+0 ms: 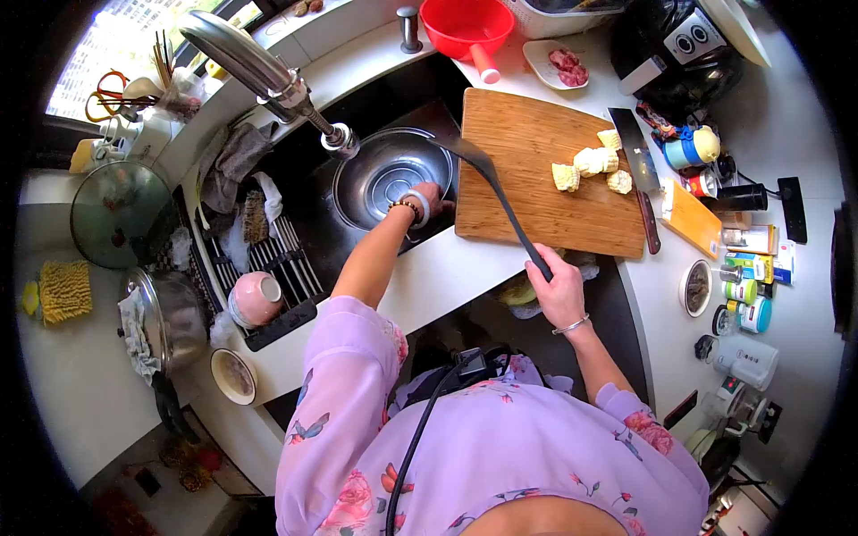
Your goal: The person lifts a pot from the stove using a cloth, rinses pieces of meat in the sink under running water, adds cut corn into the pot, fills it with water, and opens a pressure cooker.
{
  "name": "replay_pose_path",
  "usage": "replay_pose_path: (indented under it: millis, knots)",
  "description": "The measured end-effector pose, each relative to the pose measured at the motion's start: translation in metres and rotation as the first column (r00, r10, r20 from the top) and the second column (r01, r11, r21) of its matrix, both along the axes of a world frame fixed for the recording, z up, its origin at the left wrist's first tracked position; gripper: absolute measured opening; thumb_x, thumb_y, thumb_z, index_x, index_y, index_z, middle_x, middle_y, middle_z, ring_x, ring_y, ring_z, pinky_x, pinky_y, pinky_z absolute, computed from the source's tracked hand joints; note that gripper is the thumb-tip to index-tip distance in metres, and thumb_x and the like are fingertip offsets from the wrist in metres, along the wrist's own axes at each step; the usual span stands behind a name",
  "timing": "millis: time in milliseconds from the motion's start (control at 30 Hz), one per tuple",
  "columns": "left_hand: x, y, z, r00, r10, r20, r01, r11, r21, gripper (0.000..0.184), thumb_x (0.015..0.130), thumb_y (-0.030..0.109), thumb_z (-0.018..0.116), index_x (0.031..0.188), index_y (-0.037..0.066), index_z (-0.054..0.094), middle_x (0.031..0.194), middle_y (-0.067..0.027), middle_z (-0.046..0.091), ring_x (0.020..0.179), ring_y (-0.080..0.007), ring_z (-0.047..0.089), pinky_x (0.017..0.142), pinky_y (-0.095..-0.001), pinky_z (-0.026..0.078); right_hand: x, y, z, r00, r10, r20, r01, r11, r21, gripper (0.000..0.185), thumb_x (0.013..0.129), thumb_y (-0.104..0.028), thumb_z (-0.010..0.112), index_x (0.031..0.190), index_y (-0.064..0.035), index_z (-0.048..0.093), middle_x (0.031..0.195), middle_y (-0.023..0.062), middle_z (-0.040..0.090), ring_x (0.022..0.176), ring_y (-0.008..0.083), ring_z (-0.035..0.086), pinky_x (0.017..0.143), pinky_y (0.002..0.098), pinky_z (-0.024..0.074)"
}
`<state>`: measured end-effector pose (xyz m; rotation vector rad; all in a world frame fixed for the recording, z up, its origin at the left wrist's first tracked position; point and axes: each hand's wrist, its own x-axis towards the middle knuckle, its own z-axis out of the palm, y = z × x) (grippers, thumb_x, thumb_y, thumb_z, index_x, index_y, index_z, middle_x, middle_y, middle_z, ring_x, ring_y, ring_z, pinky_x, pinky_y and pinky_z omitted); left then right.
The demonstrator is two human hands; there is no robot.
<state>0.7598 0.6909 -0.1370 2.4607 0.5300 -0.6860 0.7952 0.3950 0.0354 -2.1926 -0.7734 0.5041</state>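
My right hand (pixel 559 286) is closed around the handle of a black spatula (pixel 503 198), whose blade end reaches over the sink beside the cutting board. Down in the sink, my left hand (pixel 429 201) is at the right rim of a round metal basin (pixel 365 183); its fingers are partly hidden, and what they grip is unclear. Above the basin hangs the faucet (pixel 340 138). On the wooden cutting board (pixel 509 143) lie several pieces of pale corn (pixel 594 161). A cleaver (pixel 636 152) rests along the board's right edge.
Behind the board are a red strainer (pixel 466 25) and a white dish with raw meat (pixel 542 64). A rack with a pink bowl (pixel 246 304) stands left of the sink. A lidded pan (pixel 179 322) is further left. Jars and boxes line the right counter.
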Motion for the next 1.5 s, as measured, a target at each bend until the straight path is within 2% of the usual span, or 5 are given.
replay_pose_path:
  millis: [233,500,767,1033,1500]
  knots:
    - [0.026,-0.009,0.02,0.975,0.206,0.086,-0.222,0.93,0.293,0.051,0.081,0.056,0.061,0.095,0.008,0.07,0.103,-0.0169,0.067,0.096,-0.0319,0.065,0.079,-0.0407,0.053,0.023,0.004,-0.007,0.984,-0.032,0.174,0.025,0.999,0.041,0.029,0.083,-0.018,0.061,0.108,-0.0024,0.063,0.086,0.0197,0.066,0.08,0.0351,0.065,0.068,0.039,0.0497]
    - [0.028,0.016,0.012,0.938,0.322,0.128,-0.327,0.945,0.022,0.053,0.082,0.053,0.061,0.1,0.003,0.068,0.103,-0.0231,0.064,0.099,-0.0375,0.061,0.085,-0.0432,0.05,0.042,0.001,-0.01,0.989,0.007,0.147,-0.01,1.0,0.017,0.03,0.083,-0.019,0.061,0.11,-0.0042,0.064,0.092,0.0187,0.066,0.082,0.0333,0.065,0.073,0.0375,0.0501]
    - [-0.109,-0.06,0.134,0.31,0.543,0.78,-0.577,0.76,-0.3,0.014,0.087,0.014,0.059,0.091,0.002,0.063,0.079,-0.0136,0.063,0.067,-0.0229,0.062,0.06,-0.0319,0.048,0.056,0.005,-0.027,0.911,0.09,0.402,-0.048,0.992,-0.113,0.03,0.085,-0.019,0.056,0.113,-0.0083,0.06,0.097,0.015,0.063,0.088,0.0348,0.061,0.074,0.0432,0.0478]
    - [-0.29,-0.189,0.135,0.055,0.801,0.596,-0.916,0.278,-0.289,0.01,0.087,0.011,0.057,0.09,0.003,0.062,0.083,-0.0128,0.061,0.068,-0.025,0.061,0.062,-0.0332,0.048,0.061,0.013,-0.041,0.776,0.307,0.552,-0.207,0.949,-0.238,0.029,0.084,-0.012,0.056,0.111,-0.0014,0.056,0.102,0.0162,0.052,0.102,0.0343,0.049,0.088,0.0437,0.0404]
    - [-0.477,-0.365,0.035,-0.01,0.833,0.553,-0.99,0.072,-0.125,0.01,0.086,0.012,0.059,0.089,0.003,0.063,0.079,-0.0108,0.065,0.071,-0.021,0.064,0.064,-0.0319,0.05,-0.045,0.062,-0.013,0.62,0.415,0.667,-0.453,0.882,-0.127,0.031,0.081,-0.015,0.061,0.109,-0.0029,0.06,0.105,0.0147,0.06,0.102,0.03,0.052,0.09,0.0404,0.0399]
